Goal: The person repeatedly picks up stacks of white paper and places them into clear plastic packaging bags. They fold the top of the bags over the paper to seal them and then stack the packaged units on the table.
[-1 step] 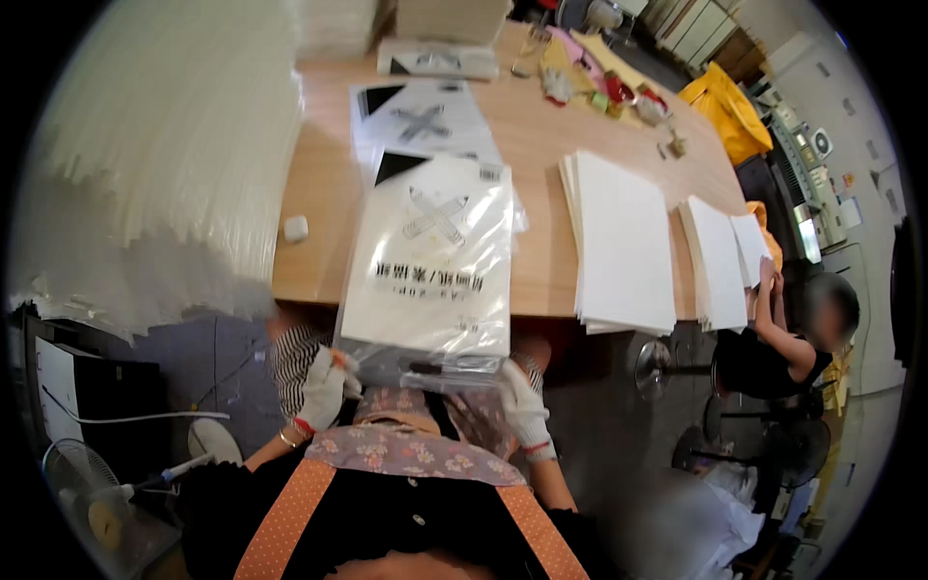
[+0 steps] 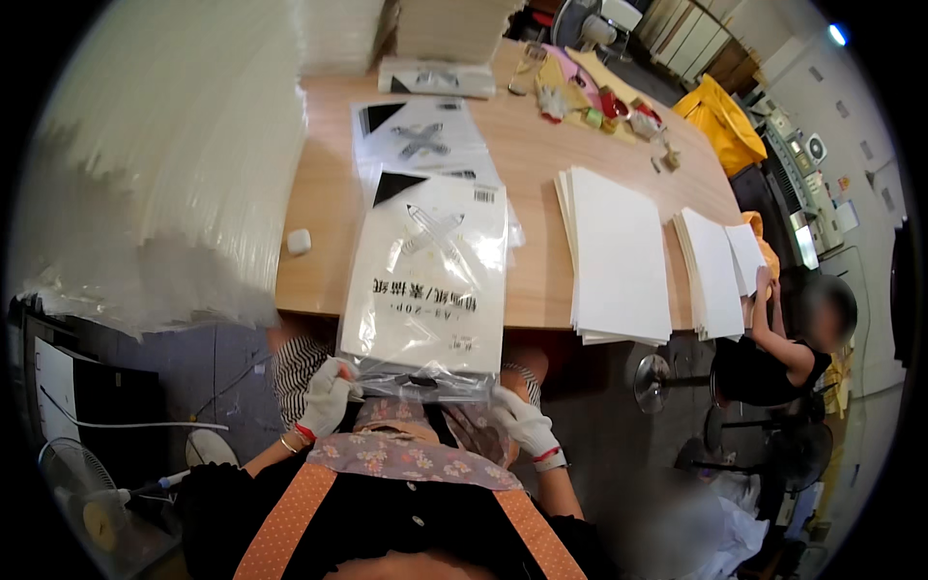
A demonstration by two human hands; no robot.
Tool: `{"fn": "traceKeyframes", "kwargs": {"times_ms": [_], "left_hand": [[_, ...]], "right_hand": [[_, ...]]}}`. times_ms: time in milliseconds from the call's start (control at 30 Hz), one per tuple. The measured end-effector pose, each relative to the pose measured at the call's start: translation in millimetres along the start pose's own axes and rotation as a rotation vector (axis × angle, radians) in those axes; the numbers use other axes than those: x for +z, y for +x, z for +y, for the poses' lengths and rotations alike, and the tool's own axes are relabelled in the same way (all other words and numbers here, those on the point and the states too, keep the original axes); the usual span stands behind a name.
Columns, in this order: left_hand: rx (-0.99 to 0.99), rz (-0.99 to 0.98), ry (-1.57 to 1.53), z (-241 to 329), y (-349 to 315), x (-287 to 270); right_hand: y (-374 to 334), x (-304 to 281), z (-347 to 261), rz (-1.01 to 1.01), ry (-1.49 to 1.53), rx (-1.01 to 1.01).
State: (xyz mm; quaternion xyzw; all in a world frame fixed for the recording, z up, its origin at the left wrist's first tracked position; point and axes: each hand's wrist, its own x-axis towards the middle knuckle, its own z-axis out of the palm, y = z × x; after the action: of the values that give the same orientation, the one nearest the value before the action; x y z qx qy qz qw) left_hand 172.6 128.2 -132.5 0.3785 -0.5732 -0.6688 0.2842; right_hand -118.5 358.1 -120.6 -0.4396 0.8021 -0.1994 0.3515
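A clear plastic bag [image 2: 430, 280] holding a white paper pad with a printed cover lies over the near edge of the wooden table [image 2: 319, 203], its open end hanging toward my lap. My left hand [image 2: 327, 396], in a white glove, pinches the bag's near left corner. My right hand [image 2: 522, 420], also gloved, grips the near right corner. The clear flap stretches between both hands.
A big stack of clear bags [image 2: 174, 164] fills the left. A second bagged pad [image 2: 418, 135] lies farther back. Two white paper stacks [image 2: 619, 251] [image 2: 710, 271] sit to the right, where another person [image 2: 802, 338] is seated. A small white object [image 2: 299, 242] and a fan [image 2: 77, 493] are on the left.
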Motion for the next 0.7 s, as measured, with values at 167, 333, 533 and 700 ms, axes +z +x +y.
{"fn": "traceKeyframes", "kwargs": {"times_ms": [167, 333, 533, 700], "left_hand": [[0.417, -0.211, 0.267, 100, 40, 35], [1.005, -0.29, 0.746, 213, 47, 62], [1.117, -0.375, 0.783, 351, -42, 26], [1.113, -0.07, 0.697, 442, -70, -57]], "right_hand": [[79, 10, 31, 0.334, 1.178, 0.019], [114, 56, -73, 0.056, 1.589, -0.16], [102, -50, -224, 0.034, 1.464, -0.571], [79, -196, -375, 0.663, 0.37, -1.321]]}}
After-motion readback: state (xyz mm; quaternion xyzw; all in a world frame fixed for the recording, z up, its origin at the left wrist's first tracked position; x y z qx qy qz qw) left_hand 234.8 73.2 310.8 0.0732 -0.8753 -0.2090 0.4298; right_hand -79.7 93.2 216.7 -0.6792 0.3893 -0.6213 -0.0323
